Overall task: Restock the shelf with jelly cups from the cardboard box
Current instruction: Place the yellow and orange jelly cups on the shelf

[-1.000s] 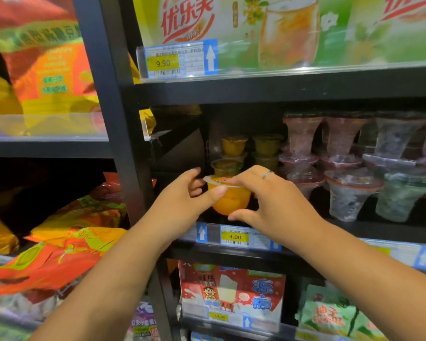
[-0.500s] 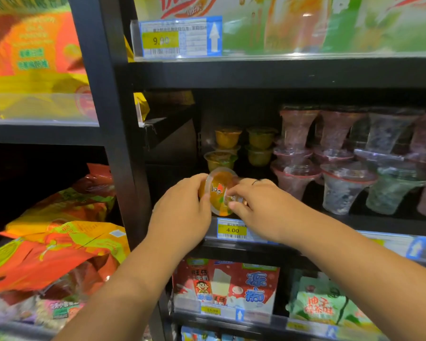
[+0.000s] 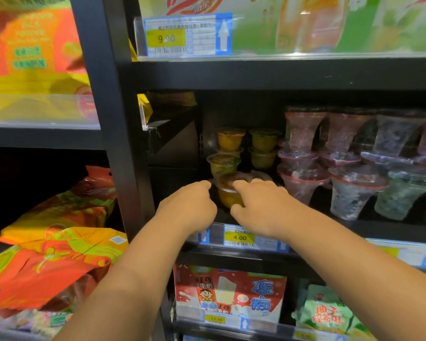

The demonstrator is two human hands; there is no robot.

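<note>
both hands on the cup (image 3: pixel 229 195), upright at the shelf (image 3: pixel 330 225) front; right hand (image 3: pixel 258 205) pinches it, left hand (image 3: pixel 190 205) curled at its nine o'clock; stack (image 3: pixel 223 163) just past, twelve o'clock.

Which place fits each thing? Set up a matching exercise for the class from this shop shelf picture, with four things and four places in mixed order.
Things:
1. orange jelly cup
2. yellow 4.00 price tag
3. clear flared dessert cups
4. orange snack bags

Places:
A. far left shelf bay
B. between both hands
C. right of the jelly stacks
D. shelf edge under the right hand

Pairs: 1-B, 2-D, 3-C, 4-A
</note>
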